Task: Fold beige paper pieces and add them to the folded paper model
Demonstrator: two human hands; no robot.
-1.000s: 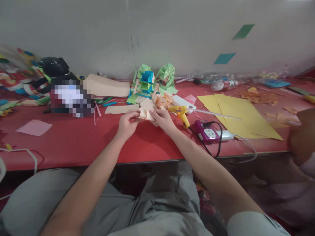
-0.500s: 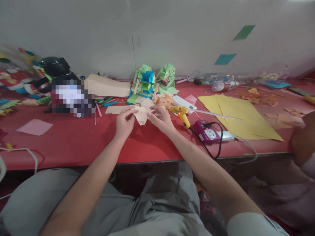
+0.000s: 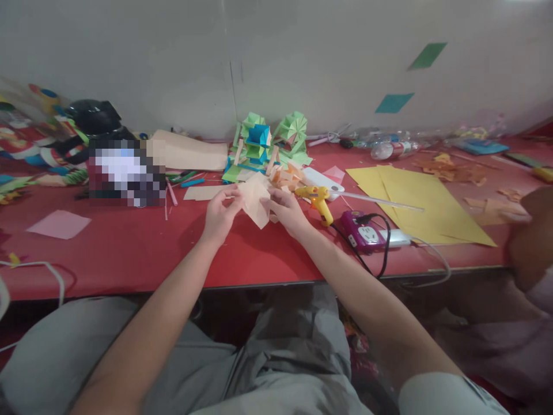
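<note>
Between my two hands is a sheet of cream paper (image 3: 256, 202), creased and partly opened out. My left hand (image 3: 222, 214) pinches its left edge between thumb and fingers. On the other side my right hand (image 3: 287, 212) grips the right edge, with the thumb on the near face. Just behind the paper lie folded orange paper pieces (image 3: 290, 174). A yellow glue gun (image 3: 318, 203) rests on the table right of my right hand, a clear glue stick (image 3: 380, 200) reaching out from its back.
Green and blue folded paper models (image 3: 259, 141) stand against the wall. A purple power strip (image 3: 366, 231) with a black cord and yellow sheets (image 3: 432, 207) lie to the right, near another person's arm (image 3: 533, 236). A pink paper (image 3: 59, 224) lies left on the red table (image 3: 173, 259).
The cream paper has been opened from a smaller folded shape into a wider one. My hands have shifted only slightly, and both still hold it.
</note>
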